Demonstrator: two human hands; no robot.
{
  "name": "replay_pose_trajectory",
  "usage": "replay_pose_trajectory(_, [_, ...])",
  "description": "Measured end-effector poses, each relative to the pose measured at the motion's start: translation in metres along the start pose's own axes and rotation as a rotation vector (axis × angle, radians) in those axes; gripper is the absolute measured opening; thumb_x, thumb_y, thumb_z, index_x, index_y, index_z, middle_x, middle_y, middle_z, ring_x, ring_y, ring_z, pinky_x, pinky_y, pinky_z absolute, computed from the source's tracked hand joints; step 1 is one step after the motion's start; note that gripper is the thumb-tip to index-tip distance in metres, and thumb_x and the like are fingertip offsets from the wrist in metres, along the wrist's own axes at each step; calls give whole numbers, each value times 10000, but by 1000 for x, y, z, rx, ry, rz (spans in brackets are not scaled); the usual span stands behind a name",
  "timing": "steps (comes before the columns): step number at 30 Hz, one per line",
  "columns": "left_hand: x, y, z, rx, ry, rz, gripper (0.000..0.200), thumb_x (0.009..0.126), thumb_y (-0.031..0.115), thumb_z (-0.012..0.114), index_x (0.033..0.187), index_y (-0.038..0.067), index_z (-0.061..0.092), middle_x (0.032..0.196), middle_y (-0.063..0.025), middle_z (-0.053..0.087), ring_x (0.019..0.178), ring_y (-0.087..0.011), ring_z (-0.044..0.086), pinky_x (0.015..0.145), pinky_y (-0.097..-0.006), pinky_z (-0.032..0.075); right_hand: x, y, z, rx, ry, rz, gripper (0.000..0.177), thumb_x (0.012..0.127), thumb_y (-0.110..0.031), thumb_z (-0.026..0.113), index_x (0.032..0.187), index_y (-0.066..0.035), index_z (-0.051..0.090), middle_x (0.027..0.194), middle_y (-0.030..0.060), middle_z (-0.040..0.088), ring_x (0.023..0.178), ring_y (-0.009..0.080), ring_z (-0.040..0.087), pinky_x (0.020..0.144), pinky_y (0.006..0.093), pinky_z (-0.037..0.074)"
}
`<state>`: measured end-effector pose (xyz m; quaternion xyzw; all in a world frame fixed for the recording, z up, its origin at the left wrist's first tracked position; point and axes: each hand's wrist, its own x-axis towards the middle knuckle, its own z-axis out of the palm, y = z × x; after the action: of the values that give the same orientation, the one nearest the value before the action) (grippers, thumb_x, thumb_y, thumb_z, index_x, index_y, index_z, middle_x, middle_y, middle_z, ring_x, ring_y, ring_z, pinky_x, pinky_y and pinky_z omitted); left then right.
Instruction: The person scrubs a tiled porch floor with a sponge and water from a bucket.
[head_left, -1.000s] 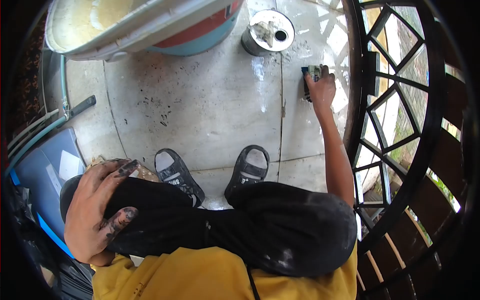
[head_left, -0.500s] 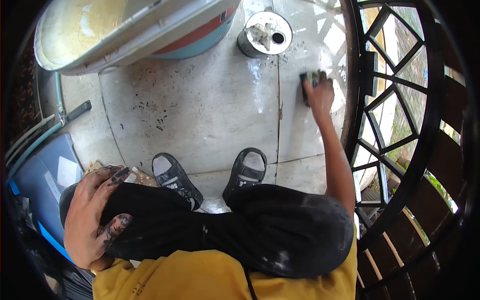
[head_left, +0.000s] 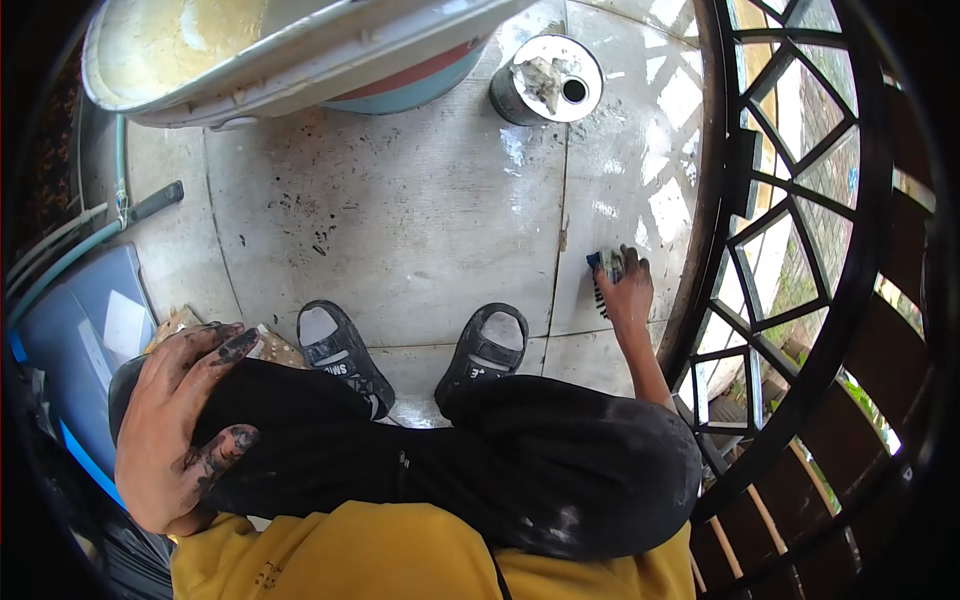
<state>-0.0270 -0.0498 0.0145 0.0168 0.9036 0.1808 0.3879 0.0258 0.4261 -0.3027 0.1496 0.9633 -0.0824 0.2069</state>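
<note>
My right hand (head_left: 627, 288) is closed around a small scrub brush (head_left: 598, 284) with a blue edge and dark bristles, low over the floor tiles (head_left: 420, 230) at the right. Something pale and greenish shows under my fingers; I cannot make out what it is. My left hand (head_left: 178, 425) rests on my left knee, fingers spread and holding nothing, its fingertips smeared black. A tin can (head_left: 510, 97) stands beyond the brush, with a crumpled greyish rag (head_left: 541, 84) lying on its top beside a round hole.
At the upper left stands a large bucket (head_left: 400, 90) with a pale, stained tray-like lid (head_left: 190, 60) tilted against it. A black metal lattice gate (head_left: 785, 170) borders the right side. A blue plastic panel (head_left: 85, 310) and hoses (head_left: 65, 250) lie at the left.
My right hand has drawn the brush back toward me along the floor, and the bristles show more now. My left hand stays on the knee. The view has shifted slightly.
</note>
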Motion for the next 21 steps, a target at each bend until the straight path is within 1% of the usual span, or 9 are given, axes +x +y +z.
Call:
replay_pose_trajectory(6, [5,5,-2,25,-32,27,716,828,592,549,1247,11,565,1255,-206,532,1177,-383,498,1012,-402,375,91,-31,-6,-41,352,-174,554,788,-421,683,1187,-53,570,941,240,566,868,391,608,726,476,506])
replay_pose_trajectory(11, [-3,5,0,14,43,38,664,792,535,602,1228,34,584,1221,-169,561,1152,-380,499,1006,-423,374,168,-65,-52,-168,347,-178,510,776,-396,695,1129,-59,548,932,219,600,822,384,626,684,479,521])
replay_pose_trajectory(12, [-6,3,-1,6,29,58,658,793,526,606,1228,34,584,1219,-170,561,1147,-378,501,1003,-424,376,161,-57,-44,-142,436,-219,544,775,-412,697,1150,-49,544,934,225,601,833,388,627,687,472,524])
replay_pose_trajectory(15, [-7,0,-2,-53,20,74,660,789,526,611,1229,34,585,1216,-167,563,1141,-371,503,997,-422,380,122,-39,-14,-100,291,-125,638,789,-454,681,1262,-59,516,980,252,572,865,407,610,717,479,510])
replay_pose_trajectory(16, [-7,-1,-2,-33,33,71,663,788,533,608,1228,36,585,1219,-164,563,1143,-371,504,996,-421,382,98,-31,1,-133,355,-267,650,786,-454,684,1289,-80,510,1000,244,565,884,395,607,741,469,509])
replay_pose_trajectory(17, [-6,-1,-1,-10,41,69,667,787,540,604,1227,39,586,1222,-161,563,1146,-370,504,995,-420,384,71,-41,-1,-115,243,-295,632,775,-434,699,1286,-105,527,1005,228,558,912,380,603,780,461,511])
replay_pose_trajectory(18, [-4,0,0,-10,38,72,667,787,540,604,1227,39,586,1222,-161,563,1146,-370,504,995,-420,384,53,-45,7,-110,268,-351,610,761,-407,714,1268,-114,547,1031,227,564,922,373,606,788,454,520])
replay_pose_trajectory(19, [0,1,1,6,30,84,666,788,541,602,1226,40,586,1226,-158,563,1149,-370,503,996,-421,385,46,-57,-1,-39,180,-303,586,762,-401,712,1254,-121,559,1083,243,568,904,378,615,753,452,534])
replay_pose_trajectory(21, [4,5,1,42,14,104,664,789,543,600,1225,42,586,1231,-155,562,1153,-370,502,996,-421,387,73,-59,-1,-112,256,-380,590,770,-404,709,1264,-123,550,1096,248,573,895,376,620,712,442,543])
